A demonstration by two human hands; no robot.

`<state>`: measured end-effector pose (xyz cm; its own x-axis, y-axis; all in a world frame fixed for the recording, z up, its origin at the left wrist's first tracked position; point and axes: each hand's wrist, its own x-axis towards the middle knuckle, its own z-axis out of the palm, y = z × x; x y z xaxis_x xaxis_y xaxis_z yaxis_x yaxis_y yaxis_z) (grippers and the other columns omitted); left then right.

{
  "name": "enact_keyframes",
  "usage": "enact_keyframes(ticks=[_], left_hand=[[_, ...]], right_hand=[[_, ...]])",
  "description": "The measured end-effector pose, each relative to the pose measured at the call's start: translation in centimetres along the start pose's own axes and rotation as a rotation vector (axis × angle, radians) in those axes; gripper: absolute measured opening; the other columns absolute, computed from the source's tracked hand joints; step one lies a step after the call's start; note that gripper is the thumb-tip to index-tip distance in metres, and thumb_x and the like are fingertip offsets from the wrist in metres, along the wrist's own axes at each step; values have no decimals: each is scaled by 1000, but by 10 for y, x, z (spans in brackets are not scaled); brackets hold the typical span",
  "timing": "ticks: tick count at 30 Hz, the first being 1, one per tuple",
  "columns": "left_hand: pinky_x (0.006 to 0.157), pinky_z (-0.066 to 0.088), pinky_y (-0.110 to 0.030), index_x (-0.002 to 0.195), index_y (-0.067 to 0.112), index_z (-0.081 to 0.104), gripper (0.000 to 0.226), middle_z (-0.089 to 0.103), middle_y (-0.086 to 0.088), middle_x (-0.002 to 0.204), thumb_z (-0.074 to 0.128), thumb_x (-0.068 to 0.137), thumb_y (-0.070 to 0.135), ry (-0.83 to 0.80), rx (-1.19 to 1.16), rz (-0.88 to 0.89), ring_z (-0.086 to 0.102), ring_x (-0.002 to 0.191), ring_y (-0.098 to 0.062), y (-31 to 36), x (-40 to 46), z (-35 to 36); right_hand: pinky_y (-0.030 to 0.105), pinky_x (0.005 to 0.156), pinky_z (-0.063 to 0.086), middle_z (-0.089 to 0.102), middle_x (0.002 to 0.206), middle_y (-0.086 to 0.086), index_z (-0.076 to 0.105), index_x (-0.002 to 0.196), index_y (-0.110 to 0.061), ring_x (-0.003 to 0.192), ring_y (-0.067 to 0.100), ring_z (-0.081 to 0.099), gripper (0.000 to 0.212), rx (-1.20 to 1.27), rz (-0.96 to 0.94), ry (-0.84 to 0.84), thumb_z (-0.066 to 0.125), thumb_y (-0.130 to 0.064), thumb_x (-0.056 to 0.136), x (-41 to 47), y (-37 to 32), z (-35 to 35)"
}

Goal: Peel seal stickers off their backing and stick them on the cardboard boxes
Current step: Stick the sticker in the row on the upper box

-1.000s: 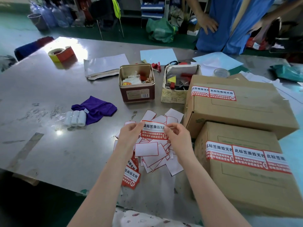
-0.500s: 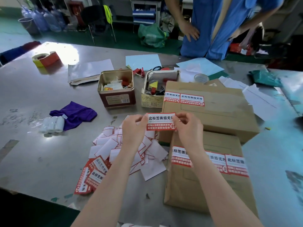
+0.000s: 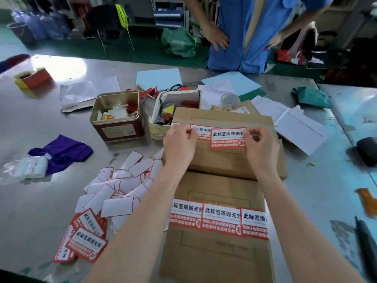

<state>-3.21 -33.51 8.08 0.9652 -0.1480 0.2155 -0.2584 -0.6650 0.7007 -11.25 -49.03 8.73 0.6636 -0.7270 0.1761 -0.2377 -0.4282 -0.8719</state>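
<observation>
Two brown cardboard boxes lie in front of me. My right hand [image 3: 261, 148] pinches the right end of a red-and-white seal sticker [image 3: 226, 137] over the top front edge of the far box [image 3: 224, 160], beside two stickers stuck there. My left hand [image 3: 179, 146] has curled fingers over those stuck stickers, left of the held one; whether it grips anything is hidden. The near box [image 3: 214, 258] carries three stickers [image 3: 220, 217] in a row. White peeled backings [image 3: 120, 188] are heaped left of the boxes, with unpeeled stickers [image 3: 85, 240] in front of them.
Behind the boxes stand a red tin [image 3: 118, 119] and an open carton of small parts [image 3: 175, 111]. A purple cloth [image 3: 61, 152] lies at the left, white papers [image 3: 295, 127] at the right. A person in blue [image 3: 244, 33] stands across the metal table.
Both hands carried the sticker from above the backing pile rightward and away, to the far box. The left hand no longer reaches the sticker's left end.
</observation>
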Motion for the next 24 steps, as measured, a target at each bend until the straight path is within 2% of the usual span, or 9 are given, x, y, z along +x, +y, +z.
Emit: enact_keyframes(ticks=[2,4,5,7,9,12,15,19,24], left_hand=[[86,41,-34,100,9,63,21,62,-5,103,50,93,24,-60,8,45,53,101,-22,10,4,11],[90,39,-33,104,10,62,19,61,-6,109,51,92,20,-129,17,97,50,108,-22,14,7,23],[92,39,-33,106,10,62,20,61,-7,111,51,92,18,-156,27,113,49,110,-23,15,8,28],[95,38,-35,110,10,62,22,59,-9,113,51,91,15,-178,57,126,47,112,-24,14,10,35],[96,36,-34,112,10,62,24,57,-8,113,50,92,15,-172,94,131,46,112,-24,13,11,39],[93,33,-31,114,11,63,26,57,-7,111,52,91,17,-159,130,147,47,110,-23,11,11,42],[91,32,-30,114,11,63,26,56,-6,110,53,91,17,-157,136,161,47,107,-22,9,9,42],[93,33,-31,115,12,62,27,55,-5,109,52,91,18,-146,130,172,46,106,-21,9,7,41],[92,32,-30,116,13,62,29,55,-4,109,54,90,23,-136,137,185,46,106,-21,9,6,42]], right_hand=[[5,60,38,61,84,-2,61,92,-14,78,13,56,9,8,38,16,57,-23,90,15,7,-4],[21,65,48,63,86,-1,60,91,-18,76,17,60,7,26,80,25,57,-24,90,28,14,-4],[27,64,52,64,87,0,59,90,-18,72,18,62,7,39,102,23,56,-25,90,32,16,-5],[30,61,53,65,88,3,58,90,-18,60,17,60,7,50,120,7,56,-24,91,37,19,-5],[27,60,51,65,87,3,57,90,-17,55,14,58,6,52,116,-3,55,-23,91,40,21,-3],[11,52,44,62,84,0,57,89,-17,50,9,56,5,40,98,-16,56,-21,91,41,22,0],[4,45,39,61,82,1,57,89,-15,46,5,53,5,32,94,-28,56,-19,91,41,23,2],[2,47,37,59,75,-3,58,88,-13,41,-5,52,7,23,87,-38,56,-18,91,40,25,4],[2,48,37,61,75,0,59,88,-9,43,-7,52,10,14,78,-45,55,-18,91,39,26,5]])
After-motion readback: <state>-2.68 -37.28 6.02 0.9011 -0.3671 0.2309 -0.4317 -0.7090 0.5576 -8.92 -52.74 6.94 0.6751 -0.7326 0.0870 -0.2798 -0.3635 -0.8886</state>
